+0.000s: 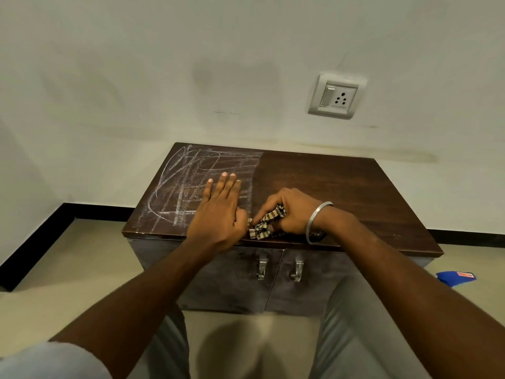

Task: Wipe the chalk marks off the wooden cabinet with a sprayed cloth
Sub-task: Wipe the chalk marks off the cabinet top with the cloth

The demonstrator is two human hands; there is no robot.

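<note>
A low dark wooden cabinet (341,184) stands against the wall. White chalk marks (188,181) cover the left half of its top; the right half is bare wood. My left hand (218,212) lies over the marks with fingers straight, its thumb at the edge of a crumpled checked cloth (266,224). My right hand (289,212), with a metal bangle on the wrist, grips that cloth near the front edge of the top, at the middle.
Two metal door handles (280,268) sit on the cabinet front below my hands. A wall socket (337,97) is above the cabinet to the right. A blue packet (455,277) lies on the floor at the right. My legs stand close to the cabinet front.
</note>
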